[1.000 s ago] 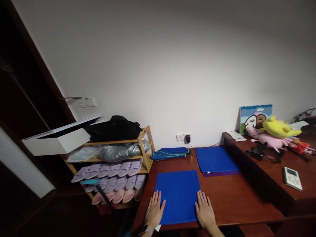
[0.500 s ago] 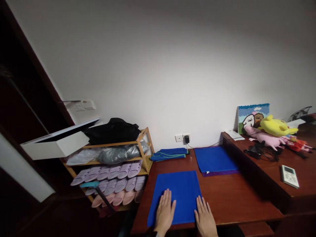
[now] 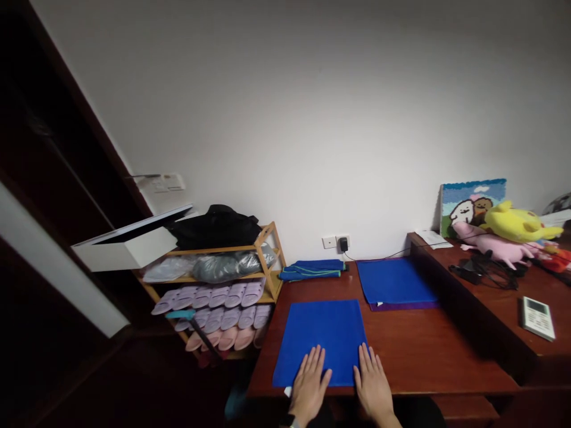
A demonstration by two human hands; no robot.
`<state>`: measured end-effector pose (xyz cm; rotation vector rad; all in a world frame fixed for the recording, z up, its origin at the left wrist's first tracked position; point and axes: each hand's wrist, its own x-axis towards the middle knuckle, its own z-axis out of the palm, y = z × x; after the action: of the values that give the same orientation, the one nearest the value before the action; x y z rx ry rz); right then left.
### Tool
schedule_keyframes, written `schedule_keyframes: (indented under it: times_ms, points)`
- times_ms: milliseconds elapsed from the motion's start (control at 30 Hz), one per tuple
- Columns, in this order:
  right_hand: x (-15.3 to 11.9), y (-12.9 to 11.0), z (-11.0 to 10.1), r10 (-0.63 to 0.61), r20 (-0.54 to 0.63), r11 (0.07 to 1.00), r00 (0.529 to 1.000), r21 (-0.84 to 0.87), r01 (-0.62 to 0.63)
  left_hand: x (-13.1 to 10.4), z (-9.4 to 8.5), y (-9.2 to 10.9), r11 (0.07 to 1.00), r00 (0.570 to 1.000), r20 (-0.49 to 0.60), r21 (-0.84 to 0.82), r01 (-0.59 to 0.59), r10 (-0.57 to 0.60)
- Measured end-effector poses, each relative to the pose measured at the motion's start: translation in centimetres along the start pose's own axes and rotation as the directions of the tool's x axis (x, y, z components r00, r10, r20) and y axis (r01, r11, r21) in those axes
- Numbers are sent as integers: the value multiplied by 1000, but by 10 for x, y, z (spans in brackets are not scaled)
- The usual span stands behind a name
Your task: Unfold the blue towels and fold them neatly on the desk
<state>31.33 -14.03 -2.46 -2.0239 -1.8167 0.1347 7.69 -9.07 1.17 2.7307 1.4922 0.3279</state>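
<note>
A blue cloth (image 3: 323, 327) lies flat near the front edge of the reddish-brown table (image 3: 410, 356), a small white tag showing at its lower left corner. Palm down on its lower part, my left hand (image 3: 310, 380) has its fingers stretched out. My right hand (image 3: 372, 380) rests across the cloth's lower right edge, fingers extended as well. Neither hand grips anything. Farther back on the right, another blue cloth (image 3: 395, 279) lies over a purple one (image 3: 401, 306). Folded blue cloth with green edging (image 3: 312, 270) sits at the table's back left.
Left of the table stands a wooden rack (image 3: 267, 270) with slippers, plastic-wrapped items, a black bag (image 3: 216, 227) and a white box (image 3: 125, 246). A raised surface on the right holds plush toys (image 3: 513, 223), cables and a white calculator-like device (image 3: 537, 318). A plug (image 3: 343, 243) sits in the wall socket.
The camera view has shifted slightly. My left hand has moved right and toward the near edge of the cloth, and the white tag now shows. Both hands remain flat.
</note>
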Motion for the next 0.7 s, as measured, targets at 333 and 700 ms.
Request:
schedule_keyframes:
  times_ms: [333, 700]
  points:
    - [-3, 2, -2, -10, 1, 1000, 1000, 5, 10, -80, 1, -93, 983, 972, -185, 79, 165, -148]
    - [-29, 22, 11, -53, -64, 999, 997, 2, 53, -76, -3, -90, 977, 956, -202, -30, 211, -213]
